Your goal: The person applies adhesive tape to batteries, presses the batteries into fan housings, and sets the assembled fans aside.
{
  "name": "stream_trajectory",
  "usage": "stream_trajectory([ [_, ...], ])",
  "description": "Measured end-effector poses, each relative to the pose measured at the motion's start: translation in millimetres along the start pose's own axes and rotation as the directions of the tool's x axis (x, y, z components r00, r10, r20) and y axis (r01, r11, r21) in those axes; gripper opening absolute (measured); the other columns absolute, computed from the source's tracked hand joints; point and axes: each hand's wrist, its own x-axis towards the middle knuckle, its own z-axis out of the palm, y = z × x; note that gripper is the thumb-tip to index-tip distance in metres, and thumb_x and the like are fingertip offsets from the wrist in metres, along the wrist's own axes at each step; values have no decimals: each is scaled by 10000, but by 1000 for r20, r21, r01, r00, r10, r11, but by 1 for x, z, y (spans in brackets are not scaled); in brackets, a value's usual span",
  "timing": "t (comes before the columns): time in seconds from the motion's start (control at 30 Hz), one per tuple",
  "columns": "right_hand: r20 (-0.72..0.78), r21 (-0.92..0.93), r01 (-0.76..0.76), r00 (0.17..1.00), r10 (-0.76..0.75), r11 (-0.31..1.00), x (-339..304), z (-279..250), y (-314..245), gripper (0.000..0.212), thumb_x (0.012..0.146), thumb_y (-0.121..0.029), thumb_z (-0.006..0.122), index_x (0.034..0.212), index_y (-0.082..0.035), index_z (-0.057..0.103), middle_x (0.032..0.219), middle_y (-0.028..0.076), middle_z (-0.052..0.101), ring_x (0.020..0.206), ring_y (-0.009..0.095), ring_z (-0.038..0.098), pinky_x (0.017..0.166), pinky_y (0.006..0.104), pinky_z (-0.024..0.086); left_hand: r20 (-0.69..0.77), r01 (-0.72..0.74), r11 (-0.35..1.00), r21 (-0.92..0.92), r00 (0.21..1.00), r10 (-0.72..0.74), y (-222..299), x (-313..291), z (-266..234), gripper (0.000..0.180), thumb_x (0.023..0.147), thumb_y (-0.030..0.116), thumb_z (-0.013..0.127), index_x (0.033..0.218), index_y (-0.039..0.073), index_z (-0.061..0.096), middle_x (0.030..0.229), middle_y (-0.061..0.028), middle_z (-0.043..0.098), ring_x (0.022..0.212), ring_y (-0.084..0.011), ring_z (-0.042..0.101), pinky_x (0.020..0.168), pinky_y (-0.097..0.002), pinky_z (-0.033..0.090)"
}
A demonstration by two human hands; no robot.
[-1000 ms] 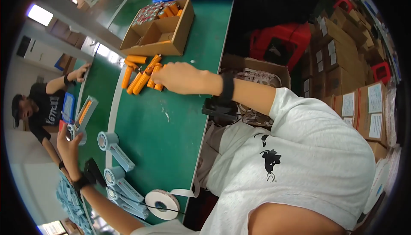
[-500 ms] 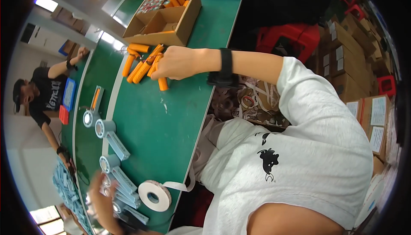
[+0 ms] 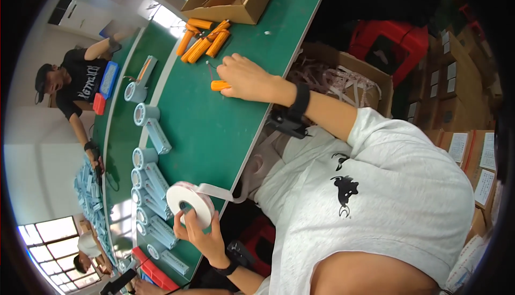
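Orange wired cylinder (image 3: 219,85) pinched in right hand (image 3: 245,78), white round tape roll (image 3: 200,202) touched by half-spread left hand (image 3: 205,237), grip unclear.

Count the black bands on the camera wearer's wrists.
2: a black band on the right wrist, behind the right hand holding an orange cylinder; a second band on the left wrist, behind the left hand touching the white tape roll.

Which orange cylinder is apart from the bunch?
The orange cylinder in the right hand; the other orange cylinders lie bunched near the divided cardboard box.
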Motion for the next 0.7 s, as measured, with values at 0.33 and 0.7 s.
stream_trajectory([
  [0.33, -38, 991, -10, 935, -352, -133, -21, -33, -50, 572, 609, 51, 707, 1066, -36, 373, 827, 121, 613, 793, 170, 602, 698, 262, 476, -579, -116, 971, -210, 815, -28, -14, 106, 35, 491, 668, 108, 728, 1067, 2, 463, 1119, -118, 501, 1090, -300, 379, 928, -401, 258],
  [0.7, -11, 968, 77, 964, -267, 238, -2, -15, -46, 358, 676, -99, 707, 960, -6, 510, 695, 38, 568, 640, 126, 530, 585, 256, 429, -482, -72, 990, -123, 876, 4, -24, 140, 52, 435, 722, 103, 681, 1089, 4, 470, 1085, -105, 529, 1065, -284, 403, 933, -396, 257],
])
